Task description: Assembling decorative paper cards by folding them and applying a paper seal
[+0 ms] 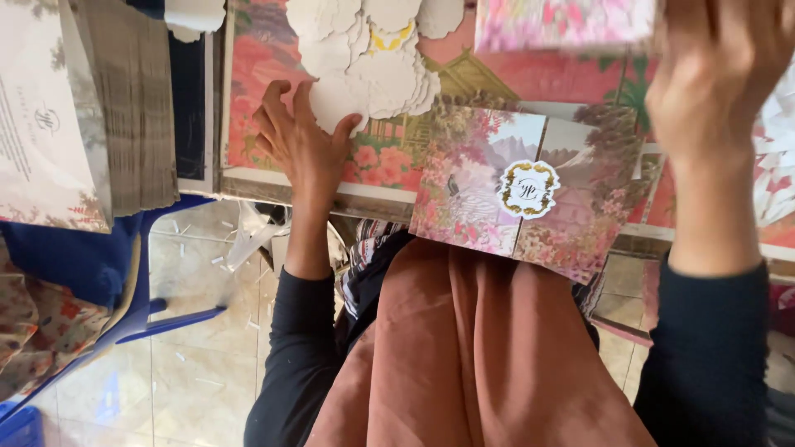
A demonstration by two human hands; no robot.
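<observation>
Resting on lap, folded floral card (522, 194), sealed with white gold-edged sticker (528, 189). Left hand (305, 142) lying just left of card, fingers spread, thumb and fingertips touching pile of white scalloped stickers (368, 70). Right hand (716, 79) hovering above card's right end, gripping blurred pink card (563, 23); finger position unclear. Paper stack (124, 108) sitting far left of card.

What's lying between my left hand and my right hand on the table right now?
In the head view, a folded floral card with a round gold-edged seal lies between the left hand and right hand, below the pile of white cut-outs.
</observation>
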